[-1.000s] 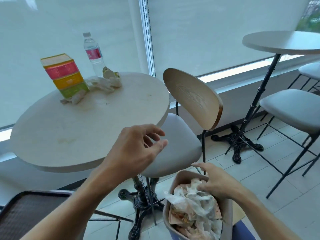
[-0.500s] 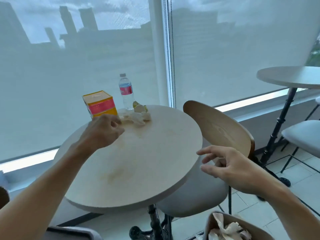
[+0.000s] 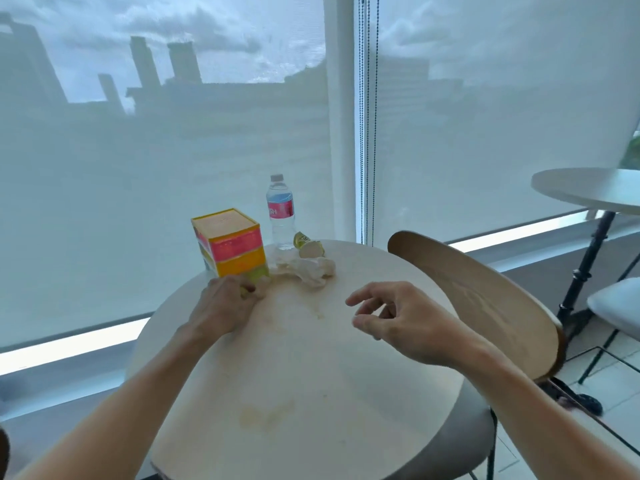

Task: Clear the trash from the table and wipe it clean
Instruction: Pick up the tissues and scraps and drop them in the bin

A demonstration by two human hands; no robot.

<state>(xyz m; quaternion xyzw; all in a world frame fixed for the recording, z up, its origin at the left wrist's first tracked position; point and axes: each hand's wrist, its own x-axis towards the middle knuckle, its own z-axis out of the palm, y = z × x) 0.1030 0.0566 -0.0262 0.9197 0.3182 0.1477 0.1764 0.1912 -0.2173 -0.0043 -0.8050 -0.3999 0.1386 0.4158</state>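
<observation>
On the round pale table (image 3: 346, 393) a colourful striped box (image 3: 228, 244) stands at the far edge, with a clear water bottle (image 3: 281, 213) behind it. A crumpled white napkin (image 3: 308, 270) lies to the right of the box, next to a small green and yellow wrapper (image 3: 308, 245). My left hand (image 3: 225, 303) is at the foot of the box, fingers curled round a small crumpled tissue (image 3: 262, 280). My right hand (image 3: 391, 317) hovers over the table's middle, fingers loosely spread and holding nothing. Brownish stains (image 3: 266, 414) mark the tabletop.
A wooden-backed chair (image 3: 478, 299) is tucked against the table's right side. Further right stand a second round table (image 3: 588, 188) on a black leg and a grey seat (image 3: 616, 306). A window with lowered blinds runs close behind the table.
My left hand has reached on to the foot of the box and curled onto the tissue. My right hand moved forward over the table. The trash bin has dropped out of view.
</observation>
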